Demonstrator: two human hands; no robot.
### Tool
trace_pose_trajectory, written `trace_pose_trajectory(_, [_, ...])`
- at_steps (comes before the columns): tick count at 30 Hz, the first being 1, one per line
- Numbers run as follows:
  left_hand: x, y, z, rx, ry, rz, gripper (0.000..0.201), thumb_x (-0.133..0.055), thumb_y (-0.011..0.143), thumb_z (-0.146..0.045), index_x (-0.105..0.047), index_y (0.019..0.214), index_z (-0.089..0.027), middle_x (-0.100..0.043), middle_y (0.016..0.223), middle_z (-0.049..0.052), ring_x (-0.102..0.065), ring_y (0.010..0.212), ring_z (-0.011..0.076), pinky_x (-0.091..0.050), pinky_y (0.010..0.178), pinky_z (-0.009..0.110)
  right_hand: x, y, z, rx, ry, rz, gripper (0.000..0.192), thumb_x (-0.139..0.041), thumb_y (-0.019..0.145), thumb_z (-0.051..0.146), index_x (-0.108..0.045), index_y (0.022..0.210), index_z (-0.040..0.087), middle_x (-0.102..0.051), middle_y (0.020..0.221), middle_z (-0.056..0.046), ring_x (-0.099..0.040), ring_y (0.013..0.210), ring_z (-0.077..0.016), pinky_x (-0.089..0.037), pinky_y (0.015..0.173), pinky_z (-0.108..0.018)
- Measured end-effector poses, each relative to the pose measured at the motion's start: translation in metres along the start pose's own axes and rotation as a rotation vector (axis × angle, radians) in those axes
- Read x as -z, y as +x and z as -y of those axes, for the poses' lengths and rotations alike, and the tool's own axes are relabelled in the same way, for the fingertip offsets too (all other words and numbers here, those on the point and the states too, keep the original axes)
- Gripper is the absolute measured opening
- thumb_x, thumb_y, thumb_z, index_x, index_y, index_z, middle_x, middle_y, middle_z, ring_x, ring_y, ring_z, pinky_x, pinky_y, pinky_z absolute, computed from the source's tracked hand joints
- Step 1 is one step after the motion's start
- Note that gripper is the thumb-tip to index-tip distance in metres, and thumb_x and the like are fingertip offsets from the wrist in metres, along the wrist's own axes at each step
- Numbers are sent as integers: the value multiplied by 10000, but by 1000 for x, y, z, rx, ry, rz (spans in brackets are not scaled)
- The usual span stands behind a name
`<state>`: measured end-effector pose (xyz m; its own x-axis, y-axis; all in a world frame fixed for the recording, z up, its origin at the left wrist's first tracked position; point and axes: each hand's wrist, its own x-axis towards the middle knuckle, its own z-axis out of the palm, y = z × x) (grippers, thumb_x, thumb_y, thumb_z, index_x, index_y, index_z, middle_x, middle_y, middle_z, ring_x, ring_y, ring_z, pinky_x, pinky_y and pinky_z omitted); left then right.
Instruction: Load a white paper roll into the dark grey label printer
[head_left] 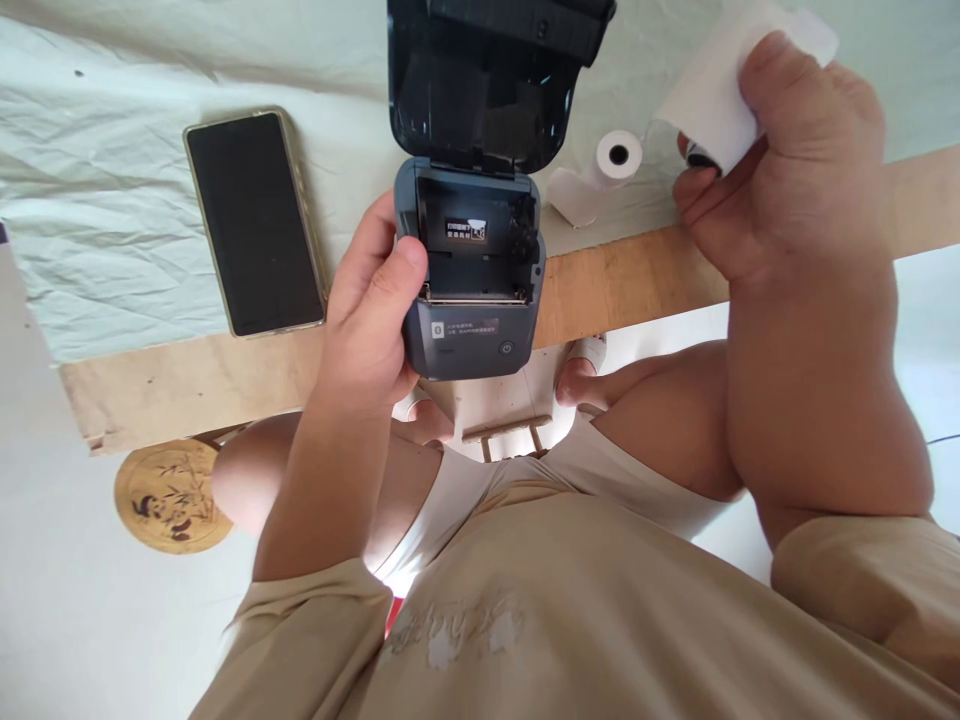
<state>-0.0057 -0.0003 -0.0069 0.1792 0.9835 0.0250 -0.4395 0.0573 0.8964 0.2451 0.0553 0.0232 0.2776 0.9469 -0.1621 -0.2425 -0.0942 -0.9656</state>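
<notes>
You hold the open printer in 1 hand and a paper roll in the other.

Your left hand [367, 320] grips the small dark printer [471, 270] by its side, with the lid up, so the empty paper bay faces you. Your right hand [780, 160] is closed around a paper roll [716, 95], up and to the right of the printer. A second roll [616, 157] lies on the cloth just left of this hand; a phone [253, 222] lies left of your left hand.
</notes>
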Motion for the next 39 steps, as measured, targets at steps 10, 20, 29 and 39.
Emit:
trace_pose_trajectory(10, [2, 1, 3, -20, -17, 13, 465, -607, 843, -404, -536, 1201, -115, -696, 1042, 18, -558, 1289, 261, -457, 1124, 477, 2, 2, -2, -102, -22, 13, 139, -641, 759, 183, -551, 862, 201, -566, 793, 35, -606, 700, -95, -427, 433, -193])
trace_pose_trajectory(20, [1, 1, 2, -11, -17, 2, 451, -614, 836, -408, -548, 1187, -133, -690, 1026, 17, -536, 1312, 277, -498, 1078, 502, -6, 1, 5, -192, 46, -4, 189, -345, 884, 141, -505, 786, 163, -459, 703, 18, -532, 589, -50, -370, 403, -159])
trace_pose_trajectory(29, [1, 0, 1, 1, -25, 7, 473, -619, 834, -407, -531, 1205, -126, -676, 1042, 27, -493, 1351, 292, -495, 1078, 508, -2, -5, 1, -147, 53, 70, 184, -501, 773, 98, -573, 910, 198, -537, 861, 11, -584, 726, -84, -530, 570, -239])
trace_pose_trajectory(39, [0, -1, 0, -7, -56, 14, 477, -601, 855, -362, -502, 1230, -85, -655, 1073, 55, -429, 1396, 307, -430, 1126, 528, -4, -8, 3, -134, 0, 14, 144, -504, 810, 150, -622, 881, 193, -521, 798, 0, -609, 674, -73, -458, 514, -181])
